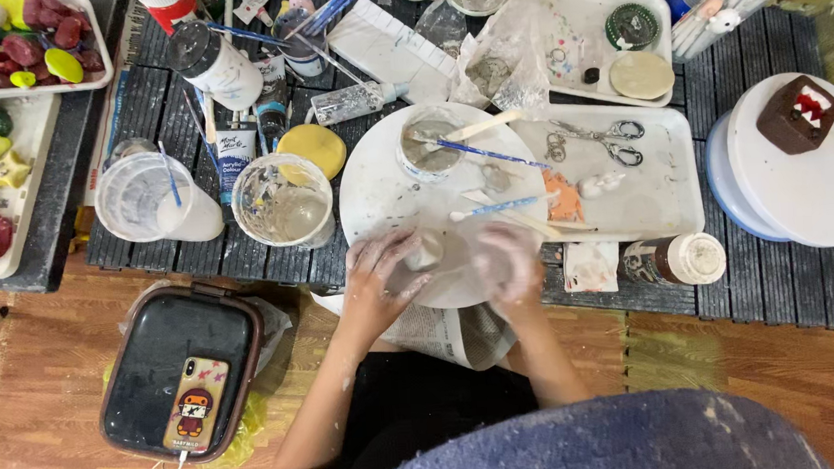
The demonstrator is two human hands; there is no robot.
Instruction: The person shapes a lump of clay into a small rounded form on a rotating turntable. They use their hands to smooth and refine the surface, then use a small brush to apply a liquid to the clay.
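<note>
On the white round board, at its near edge, a small pale clay piece is clamped in the grip of the left hand, while the right hand is cupped beside it, blurred. Wet slip coats both hands, so the piece could slide free, and the brush just beyond could be knocked.

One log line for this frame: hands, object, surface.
hands: left hand + right hand on clay lump | surface: round white board | contact: both

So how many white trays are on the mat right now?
3 at least. One tray right of the round board, under the scissors; one behind it with the green disc; one top left with coloured pieces. Clutter may hide others.
</note>
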